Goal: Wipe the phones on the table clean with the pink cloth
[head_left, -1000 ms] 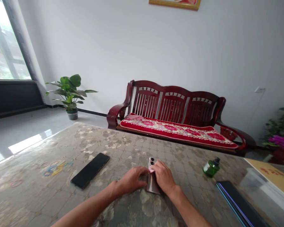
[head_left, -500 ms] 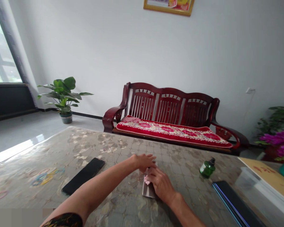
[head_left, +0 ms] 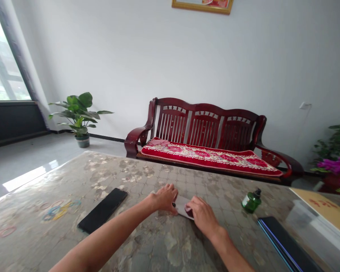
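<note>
A pale phone (head_left: 182, 206) lies on the patterned table (head_left: 130, 234), turned crosswise between my two hands. My left hand (head_left: 164, 197) rests its curled fingers on the phone's left end. My right hand (head_left: 202, 216) presses a small pink cloth (head_left: 187, 209) onto the phone's right part, with the fingers closed over the cloth. Most of the cloth is hidden under the fingers.
A black phone (head_left: 102, 210) lies to the left, with coloured rubber bands (head_left: 56, 210) further left. A green bottle (head_left: 251, 201) stands at the right. A dark device (head_left: 286, 243) lies at the right front. A red wooden bench (head_left: 206, 145) stands behind the table.
The pale phone has turned from lengthwise to crosswise on the table. My left hand shifted to its left end and my right hand slid along it with the cloth.
</note>
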A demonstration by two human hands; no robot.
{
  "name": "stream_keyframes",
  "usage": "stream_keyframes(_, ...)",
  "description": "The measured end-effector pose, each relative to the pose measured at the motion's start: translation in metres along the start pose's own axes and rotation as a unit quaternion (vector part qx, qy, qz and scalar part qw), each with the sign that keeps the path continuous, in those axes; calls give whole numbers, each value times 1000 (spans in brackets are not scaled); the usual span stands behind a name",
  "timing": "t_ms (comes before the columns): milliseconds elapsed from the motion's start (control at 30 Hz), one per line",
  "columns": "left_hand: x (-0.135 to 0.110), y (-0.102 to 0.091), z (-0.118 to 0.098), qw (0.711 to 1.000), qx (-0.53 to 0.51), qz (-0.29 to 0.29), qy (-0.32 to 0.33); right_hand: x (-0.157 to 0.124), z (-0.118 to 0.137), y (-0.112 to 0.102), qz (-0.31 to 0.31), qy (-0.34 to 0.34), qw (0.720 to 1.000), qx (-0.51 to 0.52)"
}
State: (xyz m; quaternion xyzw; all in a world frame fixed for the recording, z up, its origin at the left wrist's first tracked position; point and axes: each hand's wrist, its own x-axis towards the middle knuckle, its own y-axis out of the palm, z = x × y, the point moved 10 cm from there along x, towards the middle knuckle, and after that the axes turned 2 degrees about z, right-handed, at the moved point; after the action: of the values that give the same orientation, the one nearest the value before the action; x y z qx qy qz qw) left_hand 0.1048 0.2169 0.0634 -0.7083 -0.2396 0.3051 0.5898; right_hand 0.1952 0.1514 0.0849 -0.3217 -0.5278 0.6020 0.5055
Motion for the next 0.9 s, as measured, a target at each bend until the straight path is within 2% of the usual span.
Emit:
stream_keyframes(133, -19, 9, 1, 998, -28, -34, -53, 0, -9, 1, -13, 57, 998, 5)
stream_keyframes(333, -31, 15, 20, 996, -73, -47, -35, -4, 0, 12, -19, 59, 998, 0)
stream_keyframes(400, -31, 17, 26, 995, -85, -52, -30, -6, -8, 11, -23, 73, 997, -4)
stream_keyframes(500, -28, 18, 28, 993, -100, -58, -26, -6, -27, 7, -33, 130, 991, -7)
stream_keyframes(567, -26, 17, 27, 992, -106, -61, -24, -1, -30, 6, -35, 148, 988, -9)
stream_keyframes(633, -25, 16, 26, 992, -110, -64, -21, 9, -18, 8, -31, 130, 991, -1)
stream_keyframes(800, -24, 14, 25, 991, -113, -71, -9, 34, 35, 21, -13, 20, 999, 27)
stream_keyframes(900, -23, 17, 28, 990, -116, -77, -10, 32, 32, 21, -11, 13, 1000, 25)
